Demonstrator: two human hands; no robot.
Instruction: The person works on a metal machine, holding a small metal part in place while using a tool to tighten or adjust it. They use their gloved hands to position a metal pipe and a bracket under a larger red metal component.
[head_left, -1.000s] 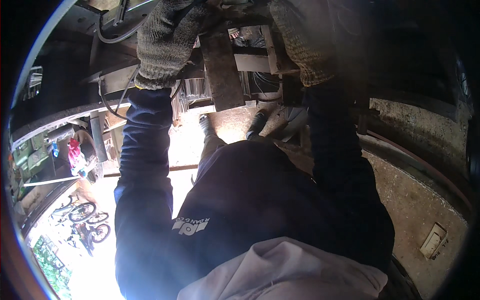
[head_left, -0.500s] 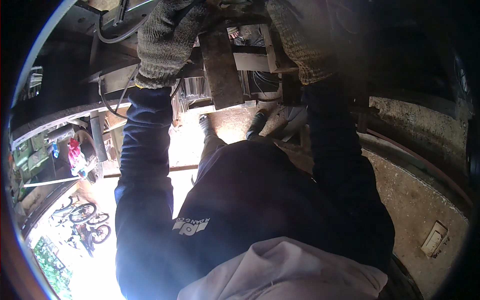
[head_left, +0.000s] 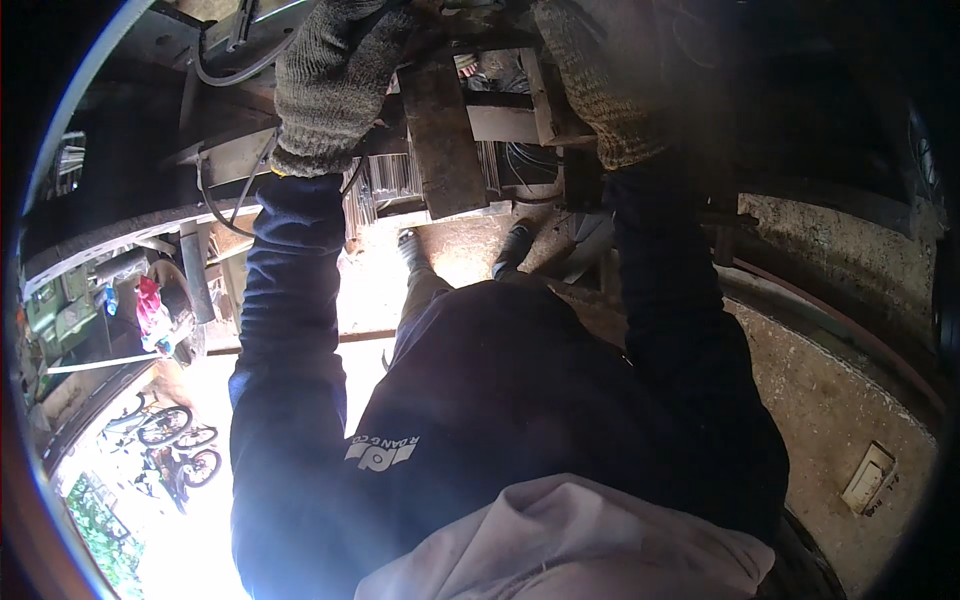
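My left hand (head_left: 333, 95), in a thick grey-brown knit glove, is raised to the upper edge of the head view, against a dark machine. Its fingers run into shadow and out of the picture, so their grip does not show. My right hand (head_left: 605, 85), gloved the same way, reaches up at the same height on the other side; its fingers are also lost in the dark and past the edge. Between the two hands a flat brown plate (head_left: 442, 145) hangs down. Beside it are a pale grey block (head_left: 503, 124) and a wooden piece (head_left: 548, 100) near my right glove.
Thin cables (head_left: 225, 75) loop along the machine frame at the left. A wheel (head_left: 178, 310) with a pink cloth (head_left: 150, 312) stands farther left, with bicycles (head_left: 178, 440) outside in bright light. At right is a stained wall (head_left: 800, 400) with a switch plate (head_left: 868, 477).
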